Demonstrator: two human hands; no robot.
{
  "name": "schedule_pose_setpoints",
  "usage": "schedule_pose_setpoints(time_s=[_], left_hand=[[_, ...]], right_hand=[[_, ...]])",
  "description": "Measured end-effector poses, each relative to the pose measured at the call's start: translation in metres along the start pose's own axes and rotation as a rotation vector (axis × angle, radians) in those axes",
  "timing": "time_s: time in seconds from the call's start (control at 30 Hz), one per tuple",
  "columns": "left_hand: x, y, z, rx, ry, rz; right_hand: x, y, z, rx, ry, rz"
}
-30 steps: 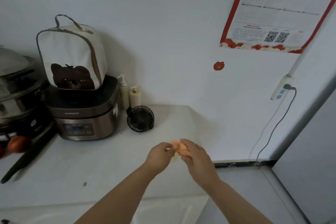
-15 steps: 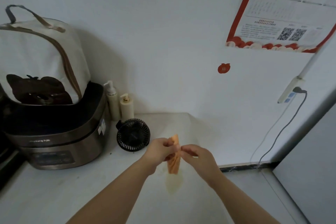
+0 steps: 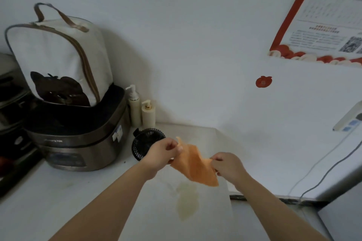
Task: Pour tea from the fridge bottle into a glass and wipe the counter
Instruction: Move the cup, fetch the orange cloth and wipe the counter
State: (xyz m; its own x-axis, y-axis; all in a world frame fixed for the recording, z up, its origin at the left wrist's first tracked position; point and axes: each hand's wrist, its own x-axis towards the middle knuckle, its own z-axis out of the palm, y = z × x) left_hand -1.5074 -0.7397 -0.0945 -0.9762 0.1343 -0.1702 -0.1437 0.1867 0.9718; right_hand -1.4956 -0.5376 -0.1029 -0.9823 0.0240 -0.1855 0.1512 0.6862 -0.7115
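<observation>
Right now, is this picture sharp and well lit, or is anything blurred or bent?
Head view: dim, flat light; the calendar at the right edge is smeared and slanted by the wide lens; the cloth and yellowish spill are clear enough.

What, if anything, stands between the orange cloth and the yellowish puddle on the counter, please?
Nothing visible does. The orange cloth, pinched by the left hand and right hand, hangs above the yellowish puddle on the counter. The small black fan stands behind and to the left, clear of that path.
</observation>
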Motion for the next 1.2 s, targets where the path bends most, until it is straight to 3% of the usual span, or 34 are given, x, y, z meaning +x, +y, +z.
schedule_pose_setpoints(time_s=[0.07, 0.23, 0.37, 0.5, 0.6, 0.73, 0.93, 1.07, 1.2], left_hand=[[0.002, 0.003, -0.002, 0.082, -0.002, 0.046], [0.007, 0.024, 0.005, 0.268, -0.054, 0.154], [0.01, 0.04, 0.006, 0.358, -0.063, 0.2], [0.013, 0.043, 0.002, 0.455, -0.004, 0.227], [0.012, 0.041, 0.0, 0.385, -0.02, 0.195], [0.012, 0.041, -0.004, 0.183, -0.182, 0.097], [0.015, 0.045, -0.008, 0.3, -0.24, 0.071], [0.016, 0.045, -0.016, 0.635, -0.25, 0.082], [0.021, 0.031, -0.027, 1.052, -0.136, 0.127]], right_hand=[[0.003, -0.004, -0.002, -0.057, -0.033, -0.034], [0.008, -0.041, -0.012, 0.258, -0.067, -0.266], [0.016, -0.058, -0.014, 0.22, -0.158, -0.33], [0.02, -0.062, -0.016, 0.124, -0.055, -0.362], [0.021, -0.065, -0.016, 0.067, 0.057, -0.412], [0.019, -0.067, -0.017, 0.048, 0.104, -0.452], [0.022, -0.065, -0.022, 0.065, 0.122, -0.422], [0.025, -0.064, -0.032, 0.032, 0.158, -0.426], [0.032, -0.05, -0.04, -0.016, 0.155, -0.365]])
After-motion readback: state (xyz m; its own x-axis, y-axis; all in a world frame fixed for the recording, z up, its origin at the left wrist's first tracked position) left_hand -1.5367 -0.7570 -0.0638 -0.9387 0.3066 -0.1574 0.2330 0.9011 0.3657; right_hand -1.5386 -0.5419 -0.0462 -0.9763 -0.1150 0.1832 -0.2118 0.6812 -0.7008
